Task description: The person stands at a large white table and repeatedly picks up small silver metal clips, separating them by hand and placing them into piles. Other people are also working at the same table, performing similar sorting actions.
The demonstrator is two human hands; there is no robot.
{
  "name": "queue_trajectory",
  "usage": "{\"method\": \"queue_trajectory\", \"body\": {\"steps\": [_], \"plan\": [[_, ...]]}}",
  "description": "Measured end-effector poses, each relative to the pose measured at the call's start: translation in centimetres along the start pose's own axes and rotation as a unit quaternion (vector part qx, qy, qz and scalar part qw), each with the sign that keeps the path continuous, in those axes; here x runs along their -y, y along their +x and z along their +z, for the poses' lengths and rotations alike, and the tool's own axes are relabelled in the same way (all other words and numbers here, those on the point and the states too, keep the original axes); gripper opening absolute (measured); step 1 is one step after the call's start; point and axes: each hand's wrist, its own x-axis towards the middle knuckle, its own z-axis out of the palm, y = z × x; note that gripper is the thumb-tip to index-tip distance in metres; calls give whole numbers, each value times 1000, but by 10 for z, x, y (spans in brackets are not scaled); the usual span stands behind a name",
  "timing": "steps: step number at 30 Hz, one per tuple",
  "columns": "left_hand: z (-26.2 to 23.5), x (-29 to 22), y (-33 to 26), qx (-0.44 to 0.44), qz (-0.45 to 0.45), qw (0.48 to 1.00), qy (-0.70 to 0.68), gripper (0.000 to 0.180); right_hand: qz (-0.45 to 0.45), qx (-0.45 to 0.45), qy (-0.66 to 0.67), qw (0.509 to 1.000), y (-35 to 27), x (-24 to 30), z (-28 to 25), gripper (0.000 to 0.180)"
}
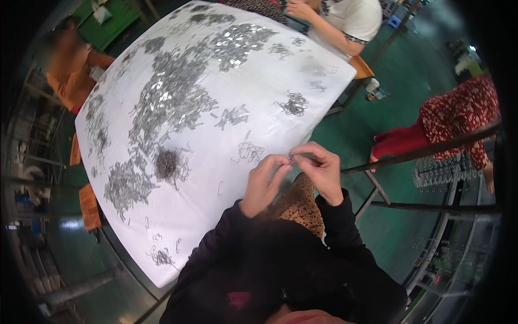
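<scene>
My left hand (265, 182) and my right hand (322, 171) meet just past the table's near right edge, fingertips almost touching. Both are closed in a pinch around something small and thin, mostly hidden by the fingers; its kind does not show. Nearest to my left hand is a loose group of bent wire hooks (250, 152) on the white-covered table (210, 216). A single bent wire piece (219, 188) lies closer to me. Farther left sits a dense dark heap of small wire parts (168, 164).
A large spread of small flat metal pieces (172, 92) covers the table's middle, with more piles around it. A dark wire pile (294, 104) lies near the right edge. Other people sit at the far side and left. At right, someone in red stands behind metal rails (426, 204).
</scene>
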Motion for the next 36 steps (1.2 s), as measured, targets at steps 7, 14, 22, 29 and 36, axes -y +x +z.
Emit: {"method": "queue_trajectory", "body": {"steps": [7, 14, 22, 29, 36], "plan": [[1, 0, 2, -39, 57, 996, 58, 14, -56, -90, 3, 994, -10, -11, 5, 28], [-9, 10, -6, -17, 40, 998, 35, 25, -95, -108, 14, 989, -7, -28, 12, 23], [-185, 90, 19, -173, -132, 825, 522, 21, -105, -85, 1, 991, -10, -12, 7, 21], [-203, 142, 17, -99, -147, 746, 641, 20, -125, -97, -8, 987, -8, 3, 6, 15], [-175, 125, 22, -108, -30, 845, 523, 13, -115, -145, 20, 982, -8, 4, -3, 19]]}}
